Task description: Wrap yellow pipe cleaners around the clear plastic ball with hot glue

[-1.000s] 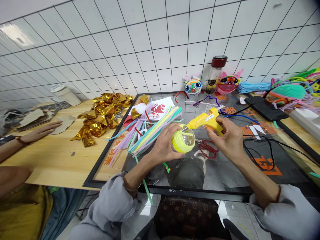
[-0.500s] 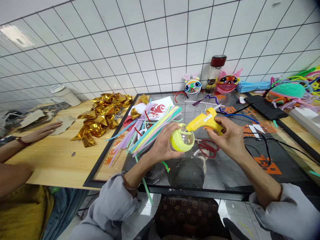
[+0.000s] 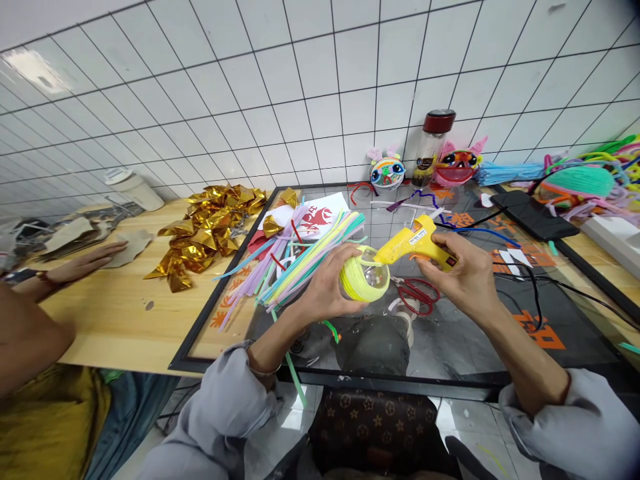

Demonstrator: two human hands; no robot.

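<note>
My left hand (image 3: 330, 285) is closed around a clear round container wrapped in bright yellow pipe cleaners (image 3: 361, 285); its see-through side faces right. In my right hand (image 3: 463, 267) is a yellow hot glue gun (image 3: 411, 244), gripped by its handle. The gun's nozzle points left, at the upper right rim of the container; I cannot tell whether it touches. Below the gun, red-handled scissors (image 3: 419, 297) lie on the glass tabletop. Left of my left hand is a bundle of pastel pipe cleaners (image 3: 305, 267).
Gold foil pieces (image 3: 200, 233) are heaped on the wooden table at left, beside a co-worker's hand (image 3: 90, 261). Two decorated animal-face balls and a red-capped bottle (image 3: 431, 150) stand by the wall. A black phone (image 3: 535, 215) and cables lie at right.
The glue gun's nozzle has shifted from inside the container's opening to its right rim, with my right hand moving slightly right. My left hand stays closed on the container.
</note>
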